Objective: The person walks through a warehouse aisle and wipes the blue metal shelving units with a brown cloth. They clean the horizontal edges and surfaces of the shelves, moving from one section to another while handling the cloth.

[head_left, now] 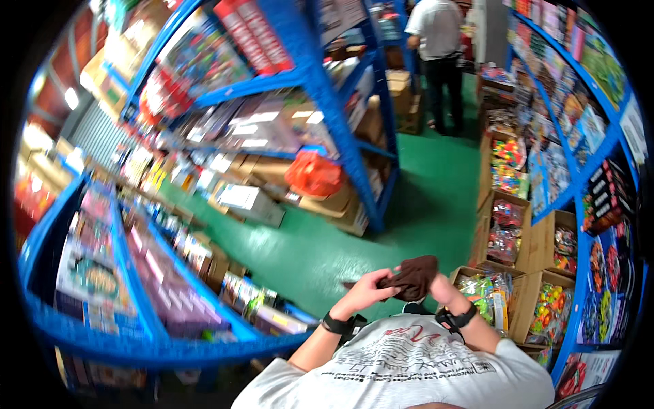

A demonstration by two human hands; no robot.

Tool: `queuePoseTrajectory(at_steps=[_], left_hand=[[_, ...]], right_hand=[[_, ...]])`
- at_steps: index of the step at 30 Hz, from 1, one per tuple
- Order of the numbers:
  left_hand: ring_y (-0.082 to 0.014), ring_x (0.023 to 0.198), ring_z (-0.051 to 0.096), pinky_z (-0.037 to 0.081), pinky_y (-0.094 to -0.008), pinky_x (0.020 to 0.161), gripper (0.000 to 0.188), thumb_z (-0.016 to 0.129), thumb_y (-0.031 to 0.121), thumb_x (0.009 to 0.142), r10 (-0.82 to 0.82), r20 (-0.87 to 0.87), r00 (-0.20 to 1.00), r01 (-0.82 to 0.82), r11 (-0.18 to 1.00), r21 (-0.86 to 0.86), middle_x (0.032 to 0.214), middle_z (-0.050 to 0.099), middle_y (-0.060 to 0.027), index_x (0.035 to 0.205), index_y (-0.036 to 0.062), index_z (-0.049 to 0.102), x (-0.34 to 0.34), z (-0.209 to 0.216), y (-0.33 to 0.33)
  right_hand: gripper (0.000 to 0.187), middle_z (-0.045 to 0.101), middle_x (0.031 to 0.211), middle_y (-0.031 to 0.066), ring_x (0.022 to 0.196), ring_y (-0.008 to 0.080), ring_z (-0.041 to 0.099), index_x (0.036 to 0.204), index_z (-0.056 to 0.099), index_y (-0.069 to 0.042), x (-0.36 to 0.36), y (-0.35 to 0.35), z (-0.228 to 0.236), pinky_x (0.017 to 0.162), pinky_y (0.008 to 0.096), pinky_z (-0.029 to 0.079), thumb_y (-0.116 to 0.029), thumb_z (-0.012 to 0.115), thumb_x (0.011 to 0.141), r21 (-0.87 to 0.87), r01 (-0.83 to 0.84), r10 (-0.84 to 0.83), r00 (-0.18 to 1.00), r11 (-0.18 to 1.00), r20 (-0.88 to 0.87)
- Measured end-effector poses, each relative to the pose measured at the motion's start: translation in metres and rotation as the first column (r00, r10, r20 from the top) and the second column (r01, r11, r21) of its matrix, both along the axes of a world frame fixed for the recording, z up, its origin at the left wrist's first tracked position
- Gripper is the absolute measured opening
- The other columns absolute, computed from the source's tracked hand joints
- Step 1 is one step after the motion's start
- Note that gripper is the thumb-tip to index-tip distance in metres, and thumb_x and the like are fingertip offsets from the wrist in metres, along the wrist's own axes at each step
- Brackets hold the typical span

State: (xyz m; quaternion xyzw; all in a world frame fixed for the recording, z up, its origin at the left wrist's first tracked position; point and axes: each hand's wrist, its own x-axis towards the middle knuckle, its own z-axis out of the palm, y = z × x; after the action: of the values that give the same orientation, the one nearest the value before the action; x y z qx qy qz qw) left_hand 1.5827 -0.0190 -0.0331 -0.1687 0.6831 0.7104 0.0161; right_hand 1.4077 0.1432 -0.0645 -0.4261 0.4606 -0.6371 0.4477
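Observation:
A crumpled dark brown cloth [417,277] is bunched up in front of my chest. My left hand [371,292] pinches its left side, thumb and fingers closed on the fabric. On the other side my right hand [444,290] is closed against the cloth, with its fingertips mostly covered by the folds. A dark band circles each of my wrists. What the cloth is exactly, a garment or a bag, I cannot make out.
Blue shelving [340,129] with boxed goods rises ahead, with an orange-red plastic bag [313,174] at its lower level. Another blue rack [157,300] curves along my left. Open cartons [521,245] of bagged colourful items line the right. Farther down the green floor [436,184] stands a person [439,41].

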Motion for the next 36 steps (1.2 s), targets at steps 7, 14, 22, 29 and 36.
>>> queuePoseTrajectory(at_steps=[7,14,22,29,36], left_hand=[[-0.0139,0.100,0.054,0.046,-0.0314,0.089,0.046,0.078,0.016,0.082,-0.093,-0.097,0.991,0.069,0.970,-0.231,0.109,0.059,-0.0006,0.122,0.0039,0.058,-0.188,0.043,-0.055],[-0.0100,0.088,0.053,0.043,-0.0266,0.083,0.018,0.074,0.010,0.084,-0.443,-0.241,0.864,0.388,0.889,-0.243,0.093,0.061,-0.0013,0.095,-0.0002,0.063,-0.349,0.020,-0.112],[-0.0083,0.088,0.054,0.044,-0.0254,0.079,0.011,0.070,0.001,0.080,-0.309,-0.397,0.864,0.412,0.887,0.209,0.096,0.059,0.0003,0.087,0.0016,0.062,-0.536,0.048,-0.183],[-0.0087,0.090,0.053,0.046,-0.0264,0.080,0.020,0.069,0.012,0.091,-0.510,-0.482,0.712,0.420,0.860,-0.290,0.096,0.059,-0.0013,0.102,0.0033,0.054,-0.696,0.071,-0.241],[-0.0148,0.103,0.059,0.047,-0.0316,0.089,0.035,0.068,0.018,0.093,-0.391,-0.405,0.826,0.342,0.920,-0.191,0.108,0.065,-0.0081,0.121,0.0026,0.056,-0.819,0.072,-0.288]], right_hand=[[0.046,0.061,0.127,0.0081,0.113,0.0179,0.059,0.132,0.054,-0.001,-0.159,-0.053,0.039,0.102,0.0316,0.045,-0.034,0.031,0.110,-0.023,-0.113,0.110,0.867,0.993,0.486],[0.048,0.057,0.136,0.0085,0.120,0.0165,0.057,0.144,0.043,-0.002,-0.286,-0.061,0.068,0.103,0.0316,0.046,-0.033,0.041,0.107,0.014,0.142,-0.125,0.816,0.990,0.564],[0.038,0.068,0.113,0.0068,0.100,0.0133,0.063,0.133,0.055,0.001,-0.427,-0.101,0.045,0.091,0.0284,0.049,-0.008,0.056,0.096,0.433,0.300,-0.383,0.916,0.850,0.116],[0.051,0.064,0.121,0.0072,0.110,0.0135,0.056,0.130,0.055,-0.001,-0.546,-0.185,0.048,0.097,0.0344,0.046,-0.010,0.076,0.084,0.264,0.325,-0.295,0.944,0.908,-0.146],[0.072,0.045,0.148,0.0084,0.131,0.0146,0.043,0.148,0.037,-0.003,-0.640,-0.218,0.123,0.112,0.0338,0.035,-0.014,0.074,0.088,0.048,0.618,-0.616,0.786,0.784,-0.052]])
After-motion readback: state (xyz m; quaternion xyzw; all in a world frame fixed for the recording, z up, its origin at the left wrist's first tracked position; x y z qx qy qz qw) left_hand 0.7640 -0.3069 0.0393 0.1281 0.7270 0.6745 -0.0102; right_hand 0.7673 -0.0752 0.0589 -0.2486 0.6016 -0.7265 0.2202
